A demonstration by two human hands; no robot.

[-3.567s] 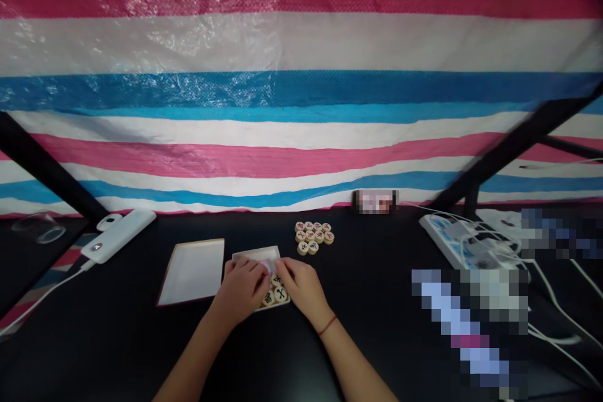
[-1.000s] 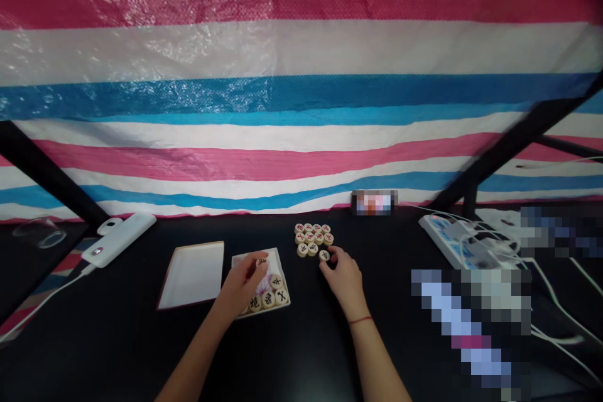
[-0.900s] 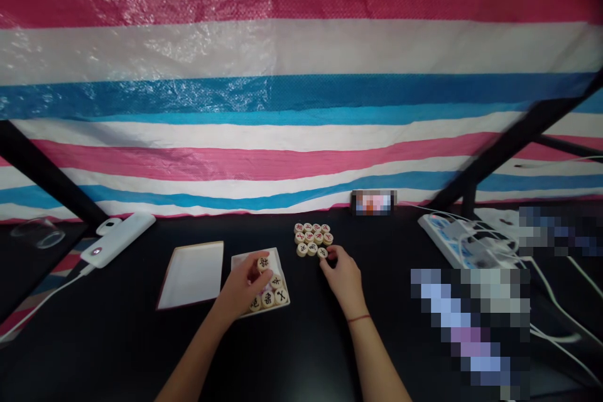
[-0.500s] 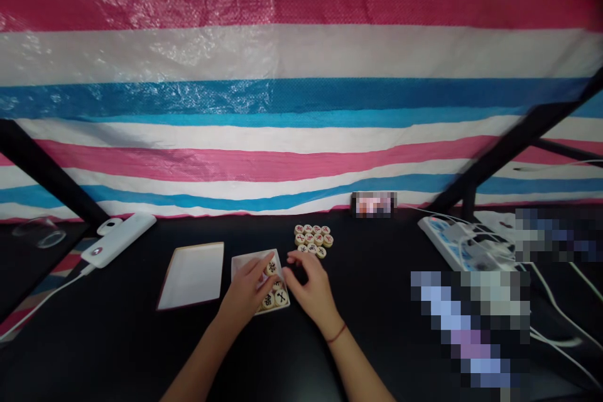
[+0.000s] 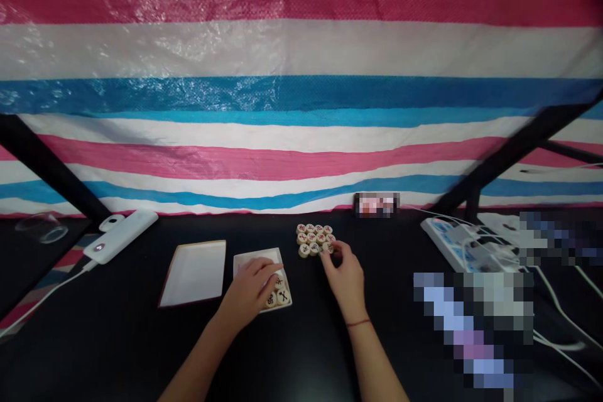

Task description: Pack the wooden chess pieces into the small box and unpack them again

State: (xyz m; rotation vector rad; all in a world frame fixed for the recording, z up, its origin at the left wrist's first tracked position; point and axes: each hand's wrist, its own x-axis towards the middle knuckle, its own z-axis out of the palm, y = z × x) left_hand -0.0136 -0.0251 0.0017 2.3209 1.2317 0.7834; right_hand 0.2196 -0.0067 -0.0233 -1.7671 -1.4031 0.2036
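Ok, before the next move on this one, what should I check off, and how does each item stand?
1. Box uncovered: ok, its lid lies apart on the left, pale inside up.
2. Pieces in the box: ok, a few black-marked ones show at the near right corner.
3. Full view into the box: not ok, the left hand covers much of it.
4. Left hand holding a piece: cannot tell, its underside is hidden.
5. Right hand gripping the front row's end piece: cannot tell, gripping and touching look alike here.
6. Cables away from the pieces: ok, they lie apart, far right.
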